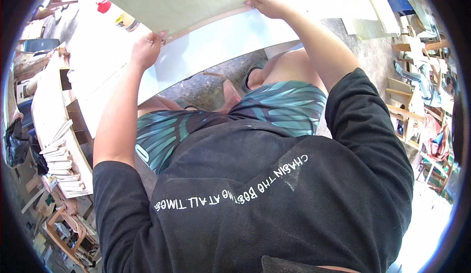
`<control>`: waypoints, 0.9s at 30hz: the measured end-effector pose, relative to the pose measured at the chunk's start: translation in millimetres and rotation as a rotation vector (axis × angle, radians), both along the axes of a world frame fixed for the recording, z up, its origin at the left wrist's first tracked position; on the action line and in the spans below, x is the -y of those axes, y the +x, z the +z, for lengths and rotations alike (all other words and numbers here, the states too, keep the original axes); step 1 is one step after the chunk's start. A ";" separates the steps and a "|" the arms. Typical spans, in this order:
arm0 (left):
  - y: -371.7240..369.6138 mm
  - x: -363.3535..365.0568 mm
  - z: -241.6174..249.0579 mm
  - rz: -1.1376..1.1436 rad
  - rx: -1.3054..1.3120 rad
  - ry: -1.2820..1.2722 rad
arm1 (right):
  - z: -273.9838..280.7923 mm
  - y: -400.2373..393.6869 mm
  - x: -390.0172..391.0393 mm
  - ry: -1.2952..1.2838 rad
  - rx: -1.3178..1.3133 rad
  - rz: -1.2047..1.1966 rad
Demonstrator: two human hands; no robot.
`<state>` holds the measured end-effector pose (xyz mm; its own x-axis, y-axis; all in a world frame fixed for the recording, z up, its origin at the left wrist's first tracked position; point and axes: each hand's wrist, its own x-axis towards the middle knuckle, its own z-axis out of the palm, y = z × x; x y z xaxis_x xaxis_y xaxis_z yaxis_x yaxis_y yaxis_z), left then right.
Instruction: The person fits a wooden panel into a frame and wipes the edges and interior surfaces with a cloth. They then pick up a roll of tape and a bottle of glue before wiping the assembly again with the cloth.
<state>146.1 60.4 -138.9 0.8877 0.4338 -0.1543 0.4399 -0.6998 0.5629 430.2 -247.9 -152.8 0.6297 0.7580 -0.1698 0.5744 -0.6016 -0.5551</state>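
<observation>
A large pale grey-green panel [181, 3], with a light wood strip [206, 22] along its near edge, is over a white work surface [196, 59] in front of me. My left hand [147, 50] grips the panel's near left corner, thumb on top. Farther right along that edge, my right hand [267, 4] holds the panel with its thumb laid over the strip. The fingers beneath are hidden. Left of the panel, a bottle with a yellow-and-dark label [126, 22] lies near a red cap or nozzle [103, 6].
A white board with stacked wood strips [61, 162] stands at the left. Below it are a wooden frame [64, 234] and scraps. Wooden pieces and shelving [402, 96] crowd the right side. My legs [279, 101] are under the work surface's near edge, above a grey floor [206, 84].
</observation>
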 end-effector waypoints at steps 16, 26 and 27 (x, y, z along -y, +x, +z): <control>0.9 2.1 5.2 -0.065 0.014 0.118 | 10.2 -7.1 -6.4 -0.137 0.054 -0.050; 2.1 -1.9 -5.0 -0.042 0.044 0.075 | 9.0 2.9 -8.4 -0.107 -0.065 0.038; 2.2 -0.9 -2.4 -0.043 0.026 0.079 | 10.7 1.3 -7.9 -0.110 -0.064 0.037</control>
<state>148.3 61.3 -141.3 0.9090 0.4050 -0.0981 0.3945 -0.7605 0.5157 431.6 -240.0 -142.1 0.5867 0.7554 -0.2919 0.5634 -0.6396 -0.5229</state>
